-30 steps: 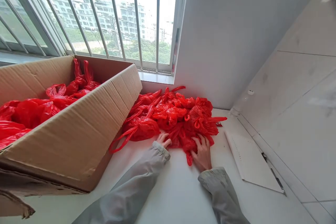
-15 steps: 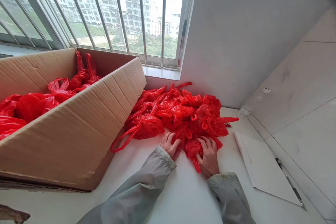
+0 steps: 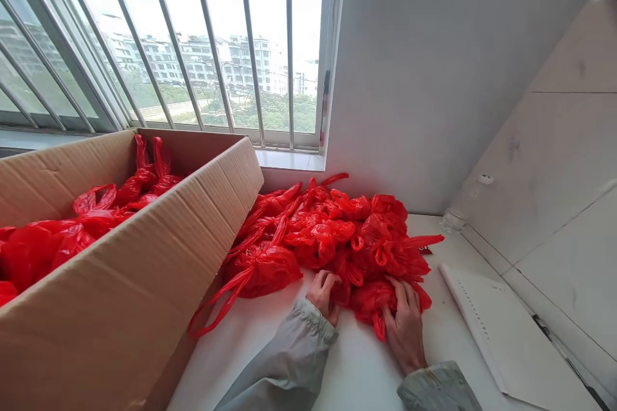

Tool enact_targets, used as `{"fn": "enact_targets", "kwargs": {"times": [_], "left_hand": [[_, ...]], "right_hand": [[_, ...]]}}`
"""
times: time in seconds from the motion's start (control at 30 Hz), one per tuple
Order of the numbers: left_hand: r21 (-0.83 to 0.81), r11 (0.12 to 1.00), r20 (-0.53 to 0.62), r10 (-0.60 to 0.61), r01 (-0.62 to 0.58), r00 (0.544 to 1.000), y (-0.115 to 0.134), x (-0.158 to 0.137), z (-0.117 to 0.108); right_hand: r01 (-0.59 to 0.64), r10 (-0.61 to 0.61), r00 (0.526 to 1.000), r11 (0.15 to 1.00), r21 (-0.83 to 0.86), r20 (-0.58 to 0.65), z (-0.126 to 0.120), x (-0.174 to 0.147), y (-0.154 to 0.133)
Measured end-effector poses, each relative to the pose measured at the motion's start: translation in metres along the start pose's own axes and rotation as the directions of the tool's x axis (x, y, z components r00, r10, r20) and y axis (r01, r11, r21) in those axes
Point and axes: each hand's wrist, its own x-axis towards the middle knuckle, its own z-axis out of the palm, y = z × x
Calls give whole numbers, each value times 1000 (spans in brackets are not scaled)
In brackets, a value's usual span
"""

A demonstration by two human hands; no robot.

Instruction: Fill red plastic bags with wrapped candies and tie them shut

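Observation:
Knotted red plastic bags [image 3: 332, 225] lie in a heap on the white tabletop, against the wall. My right hand [image 3: 405, 321] has its fingers wrapped over the top and side of a red plastic bag [image 3: 370, 300] at the heap's front edge. Just to the left, my left hand [image 3: 325, 295] has curled fingers gripping the near edge of the red plastic in the heap. Its fingertips are partly hidden. What the bags contain cannot be made out.
An open cardboard box [image 3: 193, 250] with more red bags stands at left, below a barred window [image 3: 216, 51]. On the right lie a white notebook [image 3: 511, 340] and a pen [image 3: 573, 366]. A clear plastic bottle [image 3: 457, 215] stands in the corner.
The view has tilted up, so the box and heap sit lower in it. Both hands stay at the heap's front edge; the bag under my right hand has shifted slightly.

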Motion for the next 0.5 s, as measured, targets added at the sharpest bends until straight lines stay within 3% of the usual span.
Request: {"fn": "enact_targets", "kwargs": {"times": [0.17, 0.27, 0.4, 0.5], "left_hand": [[-35, 995, -153, 91, -97, 984, 15, 5, -14], [-40, 986, -222, 148, -160, 964, 21, 6, -17], [-58, 968, -200, 228, -244, 953, 27, 5, -13], [-87, 956, -136, 268, -281, 954, 32, 4, -4]], "right_hand": [[151, -139, 986, 978, 146, -93, -7, 0, -6], [202, -190, 978, 967, 155, -84, -13, 4, -13], [280, -286, 958, 951, 134, 28, -17, 8, -25], [256, -273, 958, 953, 162, 92, -19, 9, -32]]}}
